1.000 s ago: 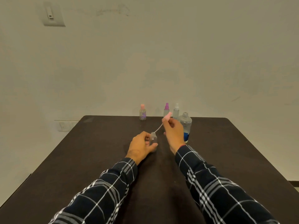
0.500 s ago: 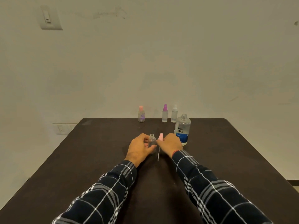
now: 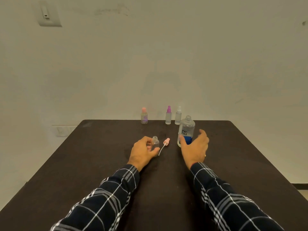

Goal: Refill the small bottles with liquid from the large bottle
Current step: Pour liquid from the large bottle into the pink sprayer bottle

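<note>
My left hand [image 3: 143,151] grips a small clear bottle [image 3: 155,143] standing upright and uncapped on the dark table [image 3: 100,164]. Its pink spray cap with a thin white tube [image 3: 164,146] lies on the table just right of it. The large clear bottle with a blue label [image 3: 186,130] stands uncapped to the right. My right hand [image 3: 195,147] is spread wide just in front of that bottle, thumb beside its lower left; I cannot tell whether it touches.
Three small capped bottles stand at the table's far edge against the wall: a pink-capped one [image 3: 144,116], a purple-capped one [image 3: 168,115] and a white-capped one [image 3: 178,115]. The table's right edge [image 3: 266,164] slants down.
My right hand lowered the pink spray cap beside the small bottle, released it, and moved right to the large bottle. My left hand stayed on the small bottle.
</note>
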A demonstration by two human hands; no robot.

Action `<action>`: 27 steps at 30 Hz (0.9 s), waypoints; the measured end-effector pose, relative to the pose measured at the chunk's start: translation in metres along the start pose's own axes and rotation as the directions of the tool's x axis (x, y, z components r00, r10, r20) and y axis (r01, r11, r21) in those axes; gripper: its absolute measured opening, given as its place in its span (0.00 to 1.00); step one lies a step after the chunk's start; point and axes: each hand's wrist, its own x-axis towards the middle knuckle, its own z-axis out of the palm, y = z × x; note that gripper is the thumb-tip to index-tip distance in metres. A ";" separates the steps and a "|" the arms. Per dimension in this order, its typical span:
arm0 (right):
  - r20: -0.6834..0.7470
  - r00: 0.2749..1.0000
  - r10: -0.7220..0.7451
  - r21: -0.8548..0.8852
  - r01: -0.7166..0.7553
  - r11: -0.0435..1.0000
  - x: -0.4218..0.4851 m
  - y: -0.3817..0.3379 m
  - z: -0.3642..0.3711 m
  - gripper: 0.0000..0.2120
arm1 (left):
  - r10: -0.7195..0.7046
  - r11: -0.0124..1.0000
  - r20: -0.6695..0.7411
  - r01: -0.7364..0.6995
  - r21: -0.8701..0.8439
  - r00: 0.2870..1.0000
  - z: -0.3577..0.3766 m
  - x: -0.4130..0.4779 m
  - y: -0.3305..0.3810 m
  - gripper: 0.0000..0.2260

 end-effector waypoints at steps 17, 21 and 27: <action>0.465 0.863 -0.196 -0.004 0.223 0.975 0.042 -0.015 -0.006 0.34 | -0.035 0.999 0.011 0.034 0.020 0.999 0.002 0.002 0.002 0.16; 0.520 0.792 -0.320 -0.046 0.400 0.915 0.034 -0.021 -0.005 0.34 | -0.044 0.999 0.021 0.044 0.013 0.999 0.001 0.002 0.001 0.16; 0.562 0.723 -0.402 -0.168 0.576 0.800 0.029 -0.020 0.001 0.35 | -0.038 0.999 0.006 0.038 0.005 0.999 0.003 0.003 0.000 0.16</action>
